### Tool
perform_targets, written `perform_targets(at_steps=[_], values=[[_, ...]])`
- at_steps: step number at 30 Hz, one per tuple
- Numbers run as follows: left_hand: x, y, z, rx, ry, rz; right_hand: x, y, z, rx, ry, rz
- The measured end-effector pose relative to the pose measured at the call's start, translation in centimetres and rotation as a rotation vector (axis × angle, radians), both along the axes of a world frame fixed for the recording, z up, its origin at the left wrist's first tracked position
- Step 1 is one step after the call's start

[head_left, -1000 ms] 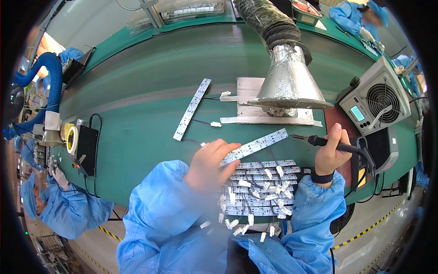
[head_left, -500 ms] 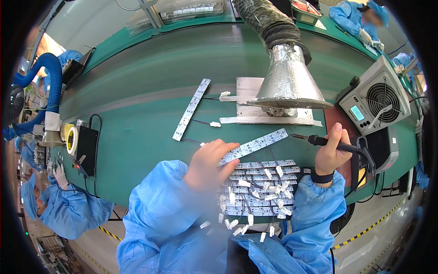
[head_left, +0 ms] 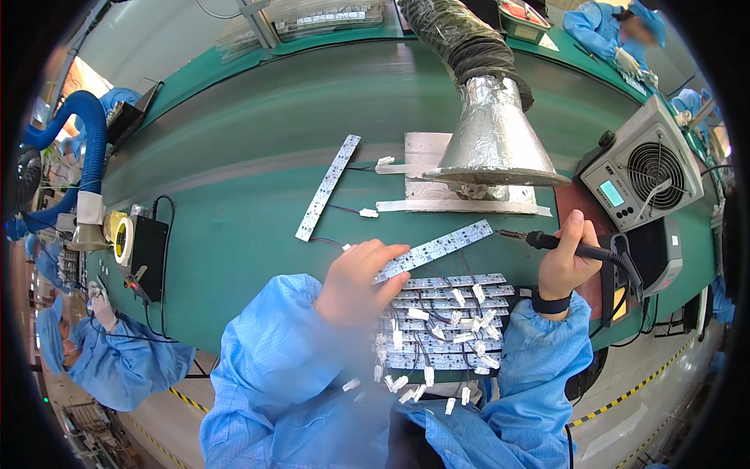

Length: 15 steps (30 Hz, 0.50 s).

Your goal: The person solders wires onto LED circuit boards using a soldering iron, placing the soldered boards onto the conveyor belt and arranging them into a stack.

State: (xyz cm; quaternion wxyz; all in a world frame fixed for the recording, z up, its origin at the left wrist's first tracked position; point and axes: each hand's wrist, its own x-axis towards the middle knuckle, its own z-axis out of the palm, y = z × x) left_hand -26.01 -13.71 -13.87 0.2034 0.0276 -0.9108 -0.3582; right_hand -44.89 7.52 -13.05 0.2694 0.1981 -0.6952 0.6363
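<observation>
Between the thumb and fingers of my left hand (head_left: 355,281) is the near-left end of a white LED circuit strip (head_left: 441,248), tilted up to the right. My right hand (head_left: 569,262) grips a soldering iron (head_left: 539,239) by its dark handle. Its tip points left, close to the strip's far-right end; I cannot tell whether they touch. Below the held strip lie several similar strips (head_left: 445,361) in rows, with dark wires and white connectors (head_left: 465,324) across them. Another LED strip (head_left: 328,187) with wired connectors rests on the green bench, beyond my left hand.
A foil-covered fume extraction hood (head_left: 504,141) hangs over a white board (head_left: 426,148) beyond my hands. At the right stands a soldering station (head_left: 644,168) with a fan. A black box with a tape roll (head_left: 141,250) sits left. Co-workers in blue are around the benches.
My hands, the LED strip and the soldering iron look the same as before. At the far left, a co-worker's gloved hands have shifted slightly.
</observation>
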Motion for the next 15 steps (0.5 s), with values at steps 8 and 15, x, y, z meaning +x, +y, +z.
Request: perform_targets(at_steps=[8, 15], values=[[0.09, -0.01, 0.13, 0.009, 0.003, 0.001, 0.12, -0.08, 0.02, 0.011, -0.003, -0.001], [0.06, -0.1, 0.09, -0.004, -0.001, -0.003, 0.09, -0.19, 0.09, 0.02, -0.004, -0.008]])
